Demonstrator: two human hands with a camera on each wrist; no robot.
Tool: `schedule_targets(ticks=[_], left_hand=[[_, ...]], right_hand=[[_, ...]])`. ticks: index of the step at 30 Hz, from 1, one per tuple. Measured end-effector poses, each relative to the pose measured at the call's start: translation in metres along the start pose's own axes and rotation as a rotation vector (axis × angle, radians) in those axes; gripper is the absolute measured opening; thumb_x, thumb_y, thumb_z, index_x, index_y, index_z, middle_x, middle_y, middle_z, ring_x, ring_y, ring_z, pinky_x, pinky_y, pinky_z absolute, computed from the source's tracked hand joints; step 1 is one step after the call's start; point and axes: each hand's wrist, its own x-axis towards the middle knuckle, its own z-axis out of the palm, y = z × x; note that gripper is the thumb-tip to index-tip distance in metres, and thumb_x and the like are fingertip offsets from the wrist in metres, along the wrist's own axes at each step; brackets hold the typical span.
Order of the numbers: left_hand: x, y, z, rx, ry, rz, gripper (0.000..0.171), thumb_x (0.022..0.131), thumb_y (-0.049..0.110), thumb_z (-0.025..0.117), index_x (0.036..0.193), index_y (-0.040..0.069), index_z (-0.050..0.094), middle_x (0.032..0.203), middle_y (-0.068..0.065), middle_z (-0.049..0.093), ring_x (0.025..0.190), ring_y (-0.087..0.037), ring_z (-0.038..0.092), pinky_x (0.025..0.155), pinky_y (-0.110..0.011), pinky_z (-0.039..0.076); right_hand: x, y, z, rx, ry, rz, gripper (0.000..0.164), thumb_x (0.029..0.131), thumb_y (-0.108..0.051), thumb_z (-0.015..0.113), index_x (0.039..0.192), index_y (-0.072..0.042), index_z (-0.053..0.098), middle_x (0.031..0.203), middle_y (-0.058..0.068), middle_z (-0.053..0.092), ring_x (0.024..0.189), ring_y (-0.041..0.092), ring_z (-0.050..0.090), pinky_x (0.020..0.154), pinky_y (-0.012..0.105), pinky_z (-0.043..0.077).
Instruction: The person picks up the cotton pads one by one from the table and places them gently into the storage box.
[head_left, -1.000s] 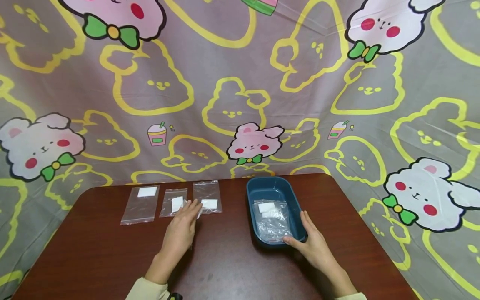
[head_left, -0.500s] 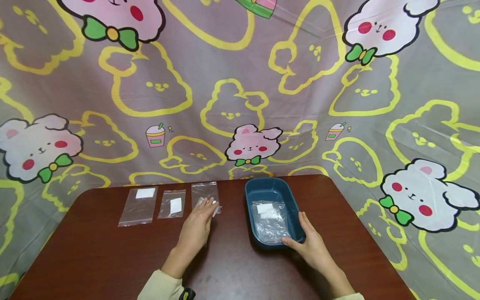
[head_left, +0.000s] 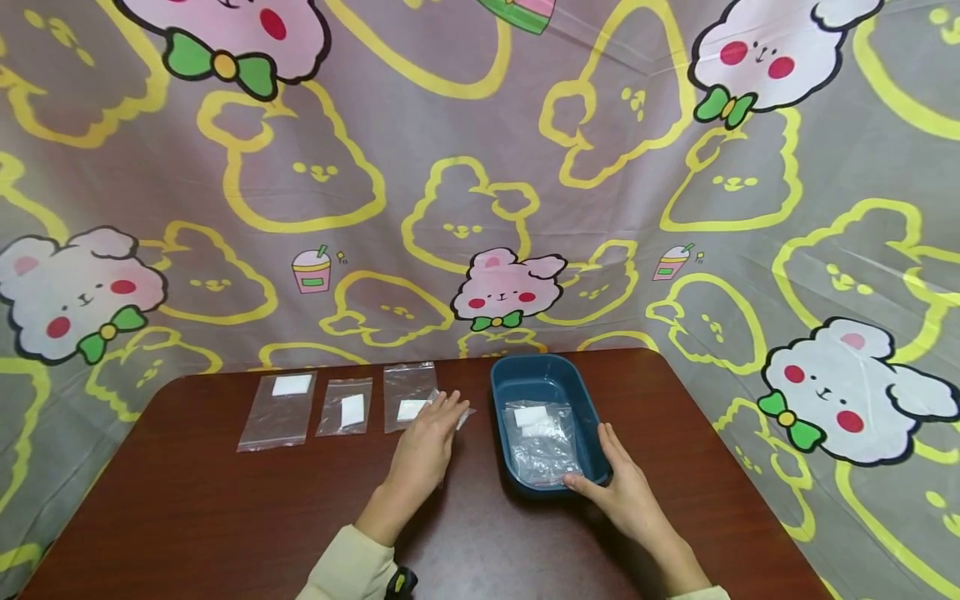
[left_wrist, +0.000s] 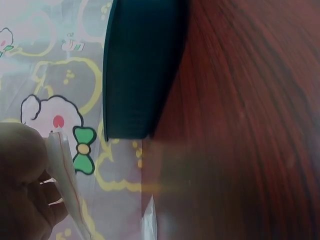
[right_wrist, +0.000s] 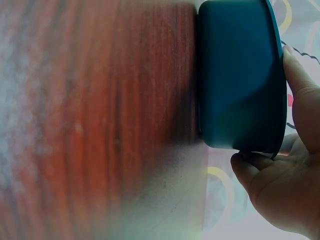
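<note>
My left hand (head_left: pixel 426 446) pinches a clear zip-lock bag (left_wrist: pixel 65 175), edged with a red line, between thumb and fingers. In the head view its corner pokes out past the fingertips, above the table and left of the dark blue plastic basin (head_left: pixel 540 367). The rest of that bag is hidden by the hand. My right hand (head_left: pixel 630 492) holds the basin's near right corner, thumb at the near rim and fingers along the right side. Inside the basin lie clear zip-lock bags (head_left: pixel 543 458) with white labels, overlapping.
Three more clear bags with white pieces lie along the back of the brown table (head_left: pixel 225 517): a left bag (head_left: pixel 273 421), a middle bag (head_left: pixel 337 404) and a right bag (head_left: pixel 408 383) near my left hand. A cartoon-print curtain (head_left: pixel 420 125) hangs behind and beside the table.
My left hand has moved right, from the middle bag past the right one toward the basin, carrying a bag. The right hand and basin have stayed in place.
</note>
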Motion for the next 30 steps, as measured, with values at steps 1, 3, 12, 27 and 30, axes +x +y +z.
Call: schedule_targets(ticks=[1,3,12,27,30], left_hand=[[0.002,0.002,0.002,0.002,-0.002,0.009,0.033,0.092,-0.005,0.066,0.125,0.001,0.069,0.134,-0.018,0.063,0.128,-0.038,0.055,0.11,-0.05,0.041],[0.006,0.008,0.005,0.0,-0.012,0.028,0.033,0.093,-0.004,0.066,0.125,0.002,0.069,0.134,-0.018,0.063,0.129,-0.038,0.055,0.111,-0.048,0.04],[0.022,0.034,0.023,0.016,-0.095,0.111,0.032,0.097,0.002,0.064,0.128,0.004,0.068,0.136,-0.015,0.062,0.131,-0.035,0.053,0.111,-0.047,0.041],[0.036,0.065,0.05,0.167,-0.213,0.147,0.039,0.096,0.003,0.065,0.133,0.015,0.066,0.142,-0.006,0.059,0.135,-0.027,0.051,0.114,-0.04,0.038],[0.04,0.069,0.052,0.176,-0.228,0.15,0.039,0.097,0.005,0.064,0.134,0.016,0.066,0.143,-0.005,0.058,0.136,-0.026,0.05,0.114,-0.039,0.037]], right_hand=[[0.0,0.0,0.0,-0.001,0.001,-0.001,0.111,0.081,-0.05,0.081,0.155,0.007,0.023,0.161,0.029,0.02,0.145,0.046,0.026,0.114,0.061,0.028],[0.0,0.0,-0.001,-0.002,0.005,-0.005,0.111,0.081,-0.05,0.081,0.155,0.008,0.023,0.161,0.029,0.02,0.145,0.046,0.026,0.114,0.061,0.028],[-0.001,0.002,0.001,0.007,0.01,-0.002,0.111,0.08,-0.05,0.082,0.156,0.007,0.023,0.161,0.029,0.02,0.145,0.046,0.026,0.113,0.061,0.029],[-0.001,0.001,0.002,0.002,0.013,-0.024,0.108,0.082,-0.048,0.08,0.154,0.009,0.024,0.16,0.031,0.021,0.144,0.048,0.027,0.112,0.061,0.03],[-0.001,0.001,0.001,0.0,0.012,-0.029,0.107,0.083,-0.048,0.08,0.154,0.009,0.024,0.16,0.031,0.021,0.144,0.048,0.027,0.112,0.061,0.03]])
